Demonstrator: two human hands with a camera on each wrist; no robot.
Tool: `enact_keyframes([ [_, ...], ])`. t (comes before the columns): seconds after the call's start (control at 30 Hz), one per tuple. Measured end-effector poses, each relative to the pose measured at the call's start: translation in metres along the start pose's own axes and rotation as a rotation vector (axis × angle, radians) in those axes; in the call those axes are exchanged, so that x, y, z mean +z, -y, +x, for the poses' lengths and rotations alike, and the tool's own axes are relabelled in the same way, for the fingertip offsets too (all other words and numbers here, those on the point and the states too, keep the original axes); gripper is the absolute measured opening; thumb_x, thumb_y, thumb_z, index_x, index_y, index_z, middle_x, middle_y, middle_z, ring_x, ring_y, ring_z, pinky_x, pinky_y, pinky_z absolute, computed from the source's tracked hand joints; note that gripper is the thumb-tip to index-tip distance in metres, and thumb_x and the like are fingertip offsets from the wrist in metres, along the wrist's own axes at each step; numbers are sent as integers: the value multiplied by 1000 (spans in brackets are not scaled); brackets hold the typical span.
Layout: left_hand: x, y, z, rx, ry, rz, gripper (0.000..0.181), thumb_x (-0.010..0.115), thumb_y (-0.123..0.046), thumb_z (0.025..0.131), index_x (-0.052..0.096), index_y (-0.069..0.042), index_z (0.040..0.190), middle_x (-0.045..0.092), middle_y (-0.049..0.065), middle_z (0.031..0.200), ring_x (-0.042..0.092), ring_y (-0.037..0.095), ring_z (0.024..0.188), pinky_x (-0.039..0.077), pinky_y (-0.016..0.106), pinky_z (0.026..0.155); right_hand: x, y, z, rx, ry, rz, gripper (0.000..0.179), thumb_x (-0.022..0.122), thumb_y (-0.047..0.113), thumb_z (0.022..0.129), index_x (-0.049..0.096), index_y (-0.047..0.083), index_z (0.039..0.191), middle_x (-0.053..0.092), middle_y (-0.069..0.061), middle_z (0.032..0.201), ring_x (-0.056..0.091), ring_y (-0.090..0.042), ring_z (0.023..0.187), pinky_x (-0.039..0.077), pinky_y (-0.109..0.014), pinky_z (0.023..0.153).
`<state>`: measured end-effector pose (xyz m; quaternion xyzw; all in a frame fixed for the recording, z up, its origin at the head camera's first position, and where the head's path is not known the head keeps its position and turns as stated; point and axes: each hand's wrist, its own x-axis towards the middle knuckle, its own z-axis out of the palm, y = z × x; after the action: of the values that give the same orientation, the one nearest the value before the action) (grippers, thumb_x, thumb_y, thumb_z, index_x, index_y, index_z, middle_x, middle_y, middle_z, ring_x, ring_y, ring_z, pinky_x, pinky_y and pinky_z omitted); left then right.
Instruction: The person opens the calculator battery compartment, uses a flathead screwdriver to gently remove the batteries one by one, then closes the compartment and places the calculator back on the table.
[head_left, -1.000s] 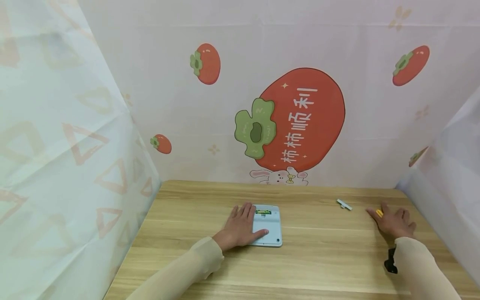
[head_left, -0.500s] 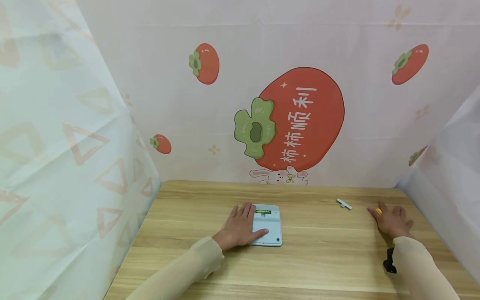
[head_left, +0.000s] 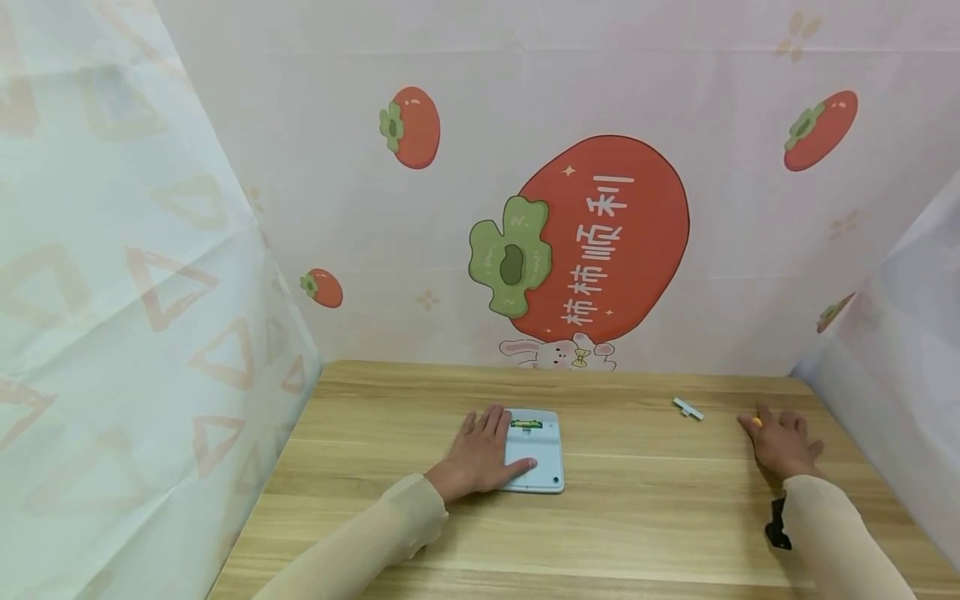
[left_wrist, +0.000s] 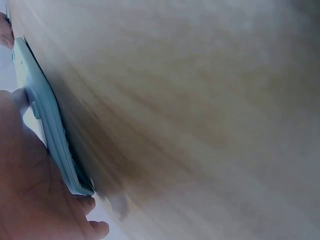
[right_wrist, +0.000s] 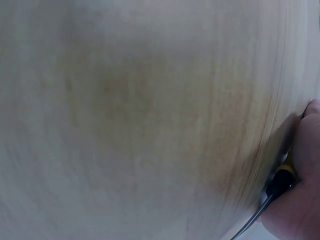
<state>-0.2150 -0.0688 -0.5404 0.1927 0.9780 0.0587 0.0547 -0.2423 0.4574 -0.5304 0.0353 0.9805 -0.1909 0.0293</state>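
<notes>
A light-blue calculator (head_left: 546,446) lies face down on the table, a green-and-yellow battery (head_left: 527,424) showing in its uncovered compartment. Over its left side rests my left hand (head_left: 478,454), fingers straight and thumb spread across the back. In the left wrist view, the hand (left_wrist: 30,175) lies along the calculator's (left_wrist: 50,115) edge. Far to the right, my right hand (head_left: 783,446) pinches a small screwdriver (head_left: 757,422) by its yellow-and-black handle, close to the tabletop. The screwdriver's (right_wrist: 280,183) thin metal shaft shows in the right wrist view; the fingers hide much of the handle.
A small light-blue battery cover (head_left: 688,408) lies between the calculator and my right hand, towards the back. Behind the wooden table (head_left: 637,517) stands a patterned cloth wall (head_left: 450,217), with cloth on both sides. A black piece (head_left: 778,525) shows beside the right sleeve.
My right hand has shifted slightly left and its fingers have drawn in around the yellow handle, so less of it shows. The left hand and the calculator stay still.
</notes>
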Motion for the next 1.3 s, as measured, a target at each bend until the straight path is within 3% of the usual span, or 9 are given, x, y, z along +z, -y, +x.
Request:
enact_keyframes([
  [0.27,1,1,1,0,-8,-23,102,42,-81,97,27,-6,165,27,15,173,24,30,161,17,58,130,3,1,1,-14,-70,-32,68,23,51,116,26,-11,145,21,-50,146,14,-73,134,19,-92,92],
  [0.57,3,2,3,1,-13,-7,103,40,-82,97,26,-6,166,27,14,173,25,29,161,17,58,130,2,-1,1,-53,-92,-68,60,24,41,118,31,-16,135,28,-45,142,22,-72,128,24,-92,90],
  [0.83,1,2,1,-1,1,-31,103,42,-81,98,26,-5,166,27,15,173,23,29,162,17,58,130,8,-7,3,-92,-187,-59,43,32,24,117,39,-17,127,43,-42,128,37,-67,119,34,-85,84],
  [1.17,1,1,1,3,-5,-37,102,42,-80,98,26,-5,166,26,15,173,24,30,161,17,58,129,8,-11,5,-128,-266,-67,44,35,19,116,47,-23,119,56,-49,108,53,-71,101,44,-76,80],
  [1.3,0,1,0,0,2,-33,102,42,-80,98,25,-5,166,26,15,173,23,29,162,17,58,130,5,-11,6,-100,-236,-57,49,32,22,117,49,-23,121,55,-51,113,55,-72,100,46,-75,81],
])
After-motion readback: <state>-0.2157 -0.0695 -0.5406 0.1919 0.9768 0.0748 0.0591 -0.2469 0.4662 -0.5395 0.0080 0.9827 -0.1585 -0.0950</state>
